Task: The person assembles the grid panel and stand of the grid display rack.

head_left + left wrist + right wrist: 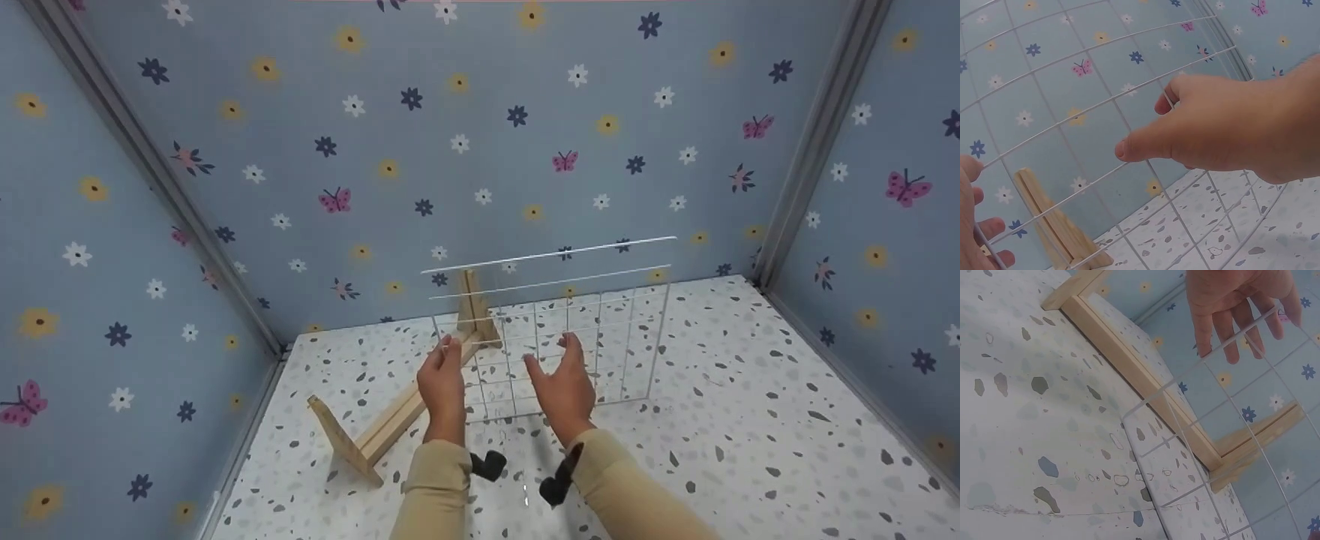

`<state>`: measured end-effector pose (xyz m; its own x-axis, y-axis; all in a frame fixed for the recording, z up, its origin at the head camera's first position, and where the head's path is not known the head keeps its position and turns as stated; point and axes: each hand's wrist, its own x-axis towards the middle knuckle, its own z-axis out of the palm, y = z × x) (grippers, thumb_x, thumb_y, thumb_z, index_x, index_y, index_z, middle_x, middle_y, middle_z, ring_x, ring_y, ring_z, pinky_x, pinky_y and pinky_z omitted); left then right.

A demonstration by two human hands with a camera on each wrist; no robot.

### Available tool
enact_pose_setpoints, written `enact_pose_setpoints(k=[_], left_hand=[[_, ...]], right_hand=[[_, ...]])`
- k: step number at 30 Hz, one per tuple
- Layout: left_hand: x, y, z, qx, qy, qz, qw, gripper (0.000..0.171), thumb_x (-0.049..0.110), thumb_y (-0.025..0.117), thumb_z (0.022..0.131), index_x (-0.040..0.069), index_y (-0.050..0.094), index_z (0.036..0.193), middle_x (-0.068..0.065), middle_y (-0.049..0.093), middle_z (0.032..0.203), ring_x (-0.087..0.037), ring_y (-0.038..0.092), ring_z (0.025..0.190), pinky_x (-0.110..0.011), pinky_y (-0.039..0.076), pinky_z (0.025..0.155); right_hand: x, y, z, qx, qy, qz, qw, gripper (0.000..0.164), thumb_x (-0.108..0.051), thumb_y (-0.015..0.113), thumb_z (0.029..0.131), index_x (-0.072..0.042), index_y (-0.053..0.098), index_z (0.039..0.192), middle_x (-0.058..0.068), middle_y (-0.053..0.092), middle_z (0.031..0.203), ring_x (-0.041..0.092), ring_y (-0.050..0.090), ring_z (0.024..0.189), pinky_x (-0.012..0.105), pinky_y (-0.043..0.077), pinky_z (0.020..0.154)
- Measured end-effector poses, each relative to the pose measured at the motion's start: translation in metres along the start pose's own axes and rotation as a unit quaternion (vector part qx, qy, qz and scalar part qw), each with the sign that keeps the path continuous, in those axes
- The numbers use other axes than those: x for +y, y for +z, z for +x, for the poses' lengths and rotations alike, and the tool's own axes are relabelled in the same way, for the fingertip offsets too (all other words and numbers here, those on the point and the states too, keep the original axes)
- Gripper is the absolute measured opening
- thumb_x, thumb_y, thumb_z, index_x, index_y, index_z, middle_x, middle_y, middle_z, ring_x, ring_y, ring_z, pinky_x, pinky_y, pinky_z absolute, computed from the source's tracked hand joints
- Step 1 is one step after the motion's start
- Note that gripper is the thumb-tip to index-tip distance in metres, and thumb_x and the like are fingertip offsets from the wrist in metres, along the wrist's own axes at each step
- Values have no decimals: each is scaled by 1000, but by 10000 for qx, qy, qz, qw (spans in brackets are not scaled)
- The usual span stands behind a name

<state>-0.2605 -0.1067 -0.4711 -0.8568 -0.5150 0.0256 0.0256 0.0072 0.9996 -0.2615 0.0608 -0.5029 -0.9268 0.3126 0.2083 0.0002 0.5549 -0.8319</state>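
Observation:
A white wire grid panel [551, 255] stands upright on the speckled tabletop, and both my hands are at its near side. My left hand [442, 375] is at the panel's left edge with its fingers straight; in the right wrist view those fingers [1230, 332] are spread beside the wires near the grid's corner [1124, 419]. My right hand [564, 386] is raised against the middle of the panel, thumb pointing left. In the left wrist view a fingertip of my right hand [1224, 124] touches a wire. A wooden stand [397, 416] lies left of the panel, its far upright post [1055, 230] just behind the grid.
Blue walls printed with flowers and butterflies close in the left, back and right, joined by metal corner strips [810, 142]. The white speckled tabletop [750, 420] stretches to the right of the panel. Black camera mounts [487, 465] sit on both wrists.

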Motion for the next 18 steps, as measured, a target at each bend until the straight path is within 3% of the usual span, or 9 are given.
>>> enact_pose_setpoints(k=[6, 18], left_hand=[[1, 2, 0, 11, 103, -14, 9999, 37, 36, 64, 101, 13, 70, 129, -14, 66, 131, -31, 57, 126, -50, 46, 103], [-1, 0, 2, -14, 50, 238, 9997, 41, 38, 63, 101, 13, 67, 134, -15, 62, 137, -34, 51, 135, -51, 43, 109]], right_hand=[[0, 0, 3, 183, -65, -205, 9996, 71, -58, 66, 93, -19, 39, 146, 2, 61, 134, 18, 52, 55, 35, 38, 48], [1, 2, 7, 369, -95, -197, 9991, 55, -51, 68, 94, -19, 51, 136, 0, 67, 129, 18, 50, 52, 36, 38, 50]])
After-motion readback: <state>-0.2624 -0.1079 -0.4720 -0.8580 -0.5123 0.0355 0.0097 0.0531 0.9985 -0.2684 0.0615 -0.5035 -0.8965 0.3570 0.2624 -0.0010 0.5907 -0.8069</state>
